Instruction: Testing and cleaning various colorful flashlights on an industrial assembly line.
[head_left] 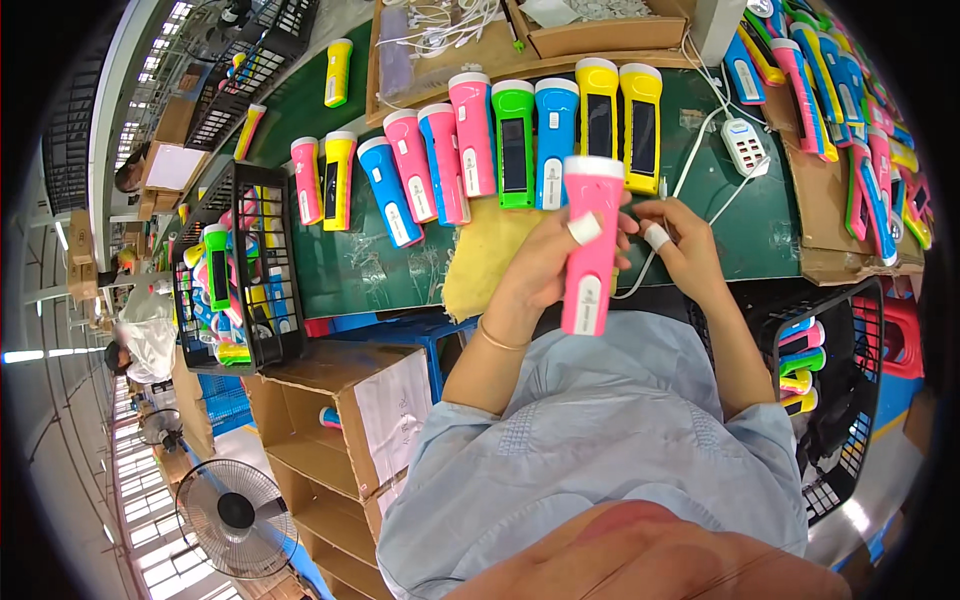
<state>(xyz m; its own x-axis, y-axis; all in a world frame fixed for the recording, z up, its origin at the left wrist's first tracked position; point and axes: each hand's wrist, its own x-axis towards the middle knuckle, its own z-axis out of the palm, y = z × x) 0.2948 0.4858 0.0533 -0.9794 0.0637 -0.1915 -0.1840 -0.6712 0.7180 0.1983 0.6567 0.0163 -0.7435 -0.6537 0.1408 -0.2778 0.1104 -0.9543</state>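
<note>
The left hand [545,262] is gripping a pink flashlight [590,245] around the middle of its body, fingers closed on it, one fingertip wrapped in white tape; the flashlight is standing roughly upright above the near edge of the green table [370,270], white head pointing toward the far edge and tail hanging past the grip toward the person's lap. The right hand [680,245] is sitting just beside the flashlight's right flank, fingers curled around a thin white cable [690,165], one finger also taped; whether it is touching the flashlight is unclear. A yellow cloth [480,265] is lying at the near edge under the left hand. Behind it, a row of coloured flashlights [515,145] is lying side by side across the table's middle. A white power strip [745,147] is resting toward the right edge.
</note>
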